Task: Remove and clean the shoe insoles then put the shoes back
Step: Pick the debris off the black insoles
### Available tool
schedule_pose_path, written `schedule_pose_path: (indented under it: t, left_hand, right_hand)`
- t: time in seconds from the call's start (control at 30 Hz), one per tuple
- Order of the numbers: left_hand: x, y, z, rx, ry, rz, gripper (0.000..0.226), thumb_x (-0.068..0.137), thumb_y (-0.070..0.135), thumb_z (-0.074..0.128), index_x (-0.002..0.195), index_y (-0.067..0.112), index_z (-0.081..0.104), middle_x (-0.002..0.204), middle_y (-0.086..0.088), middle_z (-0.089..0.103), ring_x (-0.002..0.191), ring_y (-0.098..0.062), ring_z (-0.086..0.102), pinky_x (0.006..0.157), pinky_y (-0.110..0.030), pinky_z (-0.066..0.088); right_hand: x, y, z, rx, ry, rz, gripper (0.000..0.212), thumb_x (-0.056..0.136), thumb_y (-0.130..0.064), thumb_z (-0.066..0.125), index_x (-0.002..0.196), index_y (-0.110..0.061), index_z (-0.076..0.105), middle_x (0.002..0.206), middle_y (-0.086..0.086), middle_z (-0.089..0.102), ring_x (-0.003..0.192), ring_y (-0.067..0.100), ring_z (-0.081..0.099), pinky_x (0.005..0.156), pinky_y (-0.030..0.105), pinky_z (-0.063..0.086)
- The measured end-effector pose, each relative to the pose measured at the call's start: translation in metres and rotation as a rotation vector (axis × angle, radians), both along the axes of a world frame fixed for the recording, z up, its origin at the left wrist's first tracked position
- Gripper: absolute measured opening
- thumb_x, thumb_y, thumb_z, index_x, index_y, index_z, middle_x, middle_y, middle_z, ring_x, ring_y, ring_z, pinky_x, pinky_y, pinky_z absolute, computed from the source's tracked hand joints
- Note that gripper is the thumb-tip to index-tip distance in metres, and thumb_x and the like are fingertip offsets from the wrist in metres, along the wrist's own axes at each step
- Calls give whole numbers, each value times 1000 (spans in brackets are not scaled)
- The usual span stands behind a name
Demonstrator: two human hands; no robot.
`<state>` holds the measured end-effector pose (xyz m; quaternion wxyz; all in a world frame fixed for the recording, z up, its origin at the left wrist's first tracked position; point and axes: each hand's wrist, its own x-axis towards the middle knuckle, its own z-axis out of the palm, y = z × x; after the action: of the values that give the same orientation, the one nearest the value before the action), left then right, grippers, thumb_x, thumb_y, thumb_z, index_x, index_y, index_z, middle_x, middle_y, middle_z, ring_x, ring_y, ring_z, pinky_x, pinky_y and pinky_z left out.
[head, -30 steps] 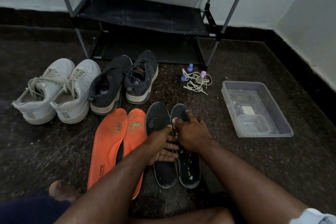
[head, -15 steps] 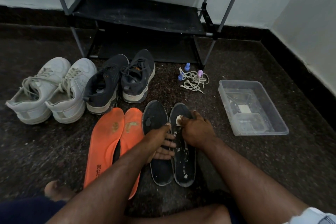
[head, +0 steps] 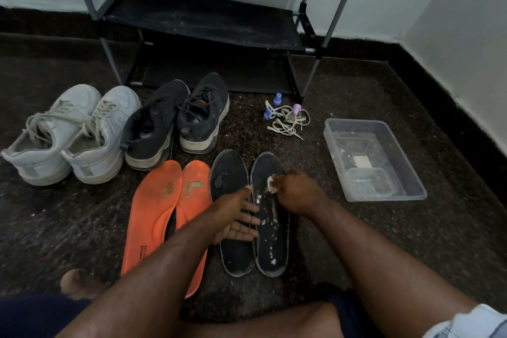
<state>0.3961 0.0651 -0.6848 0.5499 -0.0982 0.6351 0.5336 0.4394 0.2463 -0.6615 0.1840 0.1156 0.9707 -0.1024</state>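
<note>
Insoles out on the floor; right hand (head: 297,192) pinches a white wad (head: 272,183) on the soap-flecked right black insole (head: 270,214), left hand (head: 236,217) flat-fingered steadying it; orange insoles (head: 164,211) stained, shoes (head: 175,123) unreturned.

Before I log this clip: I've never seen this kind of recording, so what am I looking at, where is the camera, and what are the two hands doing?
There is no robot here. A person sits on the floor and wears a camera on the head, so the view looks forward and down at their own arms.

The left hand lies with fingers spread on the left black insole, holding it down. The right hand pinches a small white wad against the right black insole, which carries white flecks.

Also on the floor: two orange insoles, a pair of white sneakers, a pair of dark sneakers, loose laces among small blue and purple pieces, and a clear plastic tub. A black shoe rack stands against the wall.
</note>
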Motion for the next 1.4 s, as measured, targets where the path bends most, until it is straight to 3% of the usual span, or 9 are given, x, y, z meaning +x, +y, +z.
schedule_pose_path:
  t: [0.1,0.3,0.47,0.57,0.8,0.93,1.07,1.23,1.4]
  left_hand:
    - [-1,1,-1,-5,2,-1,65,98,63,39,122,7,63,110,-20,71,92,-37,73,84,-45,60]
    - [-1,3,-3,-16,-2,2,65,97,64,40,118,7,63,107,-20,71,90,-37,74,83,-45,61]
    - [-1,4,-2,-25,-2,6,64,97,64,40,117,8,63,106,-19,72,88,-36,74,79,-43,62]
    - [-2,5,-3,-30,-4,9,64,97,65,39,117,8,63,105,-19,72,89,-37,74,79,-43,62]
    - [-1,6,-3,-34,-7,12,66,97,65,39,120,8,62,105,-19,71,89,-37,73,77,-42,62]
    - [-1,6,-2,-35,-11,16,68,97,65,38,124,7,60,107,-19,71,91,-38,73,75,-40,62]
    - [0,6,-2,-32,-11,15,67,97,65,39,123,7,62,107,-19,71,92,-38,73,79,-42,61]
    - [0,6,-1,-36,-12,14,68,98,65,38,125,6,60,109,-20,70,94,-39,72,78,-41,61]
    - [0,5,-3,-34,-4,16,68,97,65,38,124,7,61,108,-19,71,92,-37,73,80,-42,61]
  right_hand:
    - [1,6,0,19,-24,77,42,79,-29,45,117,-21,62,118,7,66,112,27,60,94,39,51]
    - [11,-8,-11,43,38,199,27,84,-19,48,106,-15,62,109,6,67,97,27,65,83,35,53]
    - [7,-4,-21,114,86,250,50,86,-24,52,135,-15,50,139,3,54,124,22,54,102,42,45]
    - [2,-12,-26,116,92,201,48,89,-21,46,135,-7,48,139,11,52,125,25,52,105,41,42]
    - [1,-7,-27,206,51,274,60,96,-25,35,151,-3,24,159,15,22,146,26,25,119,47,15]
    - [7,-15,-27,107,28,342,61,93,-21,41,150,-6,28,159,11,25,147,22,23,121,43,14]
    - [1,0,-27,198,30,234,64,95,-26,37,154,-9,19,161,6,22,148,23,19,119,51,15]
    - [9,-12,-23,183,54,318,56,92,-25,36,146,-13,36,156,2,32,147,25,23,116,56,20]
    - [4,-8,-20,171,43,178,55,93,-30,34,147,-18,35,155,-4,35,149,24,15,116,60,13]
